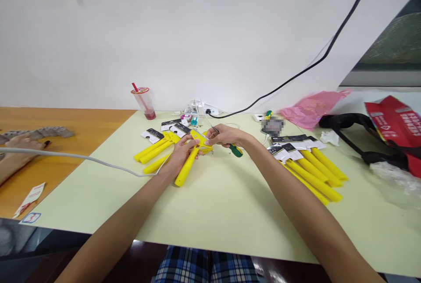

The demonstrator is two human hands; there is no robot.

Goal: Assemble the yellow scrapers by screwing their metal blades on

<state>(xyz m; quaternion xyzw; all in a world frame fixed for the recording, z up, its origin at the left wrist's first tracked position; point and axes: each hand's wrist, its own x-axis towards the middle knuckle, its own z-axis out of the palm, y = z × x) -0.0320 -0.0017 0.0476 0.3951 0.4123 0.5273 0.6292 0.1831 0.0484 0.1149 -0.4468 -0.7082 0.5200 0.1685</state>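
Note:
My left hand (pixel 180 150) is closed round the neck of a yellow scraper (pixel 186 168), whose hollow-looking handle slants down towards me. My right hand (pixel 226 134) holds a screwdriver with a green and yellow handle (pixel 236 150); the handle sticks out below the palm. The fingertips of that hand touch the scraper's wide head, and they partly hide it. Several similar yellow scrapers (pixel 153 150) lie to the left, by black-and-white cards (pixel 152 135). Small metal bits, too tiny to name, lie on the table behind the hands.
On the right lie several more yellow scrapers (pixel 320 171) with cards. A cup with a red straw (pixel 144 104) stands back left; a power strip (pixel 200 108) sits by the wall. A grey cable (pixel 108 167) crosses from the left. Another person's hand (pixel 21 145) rests on the wooden table.

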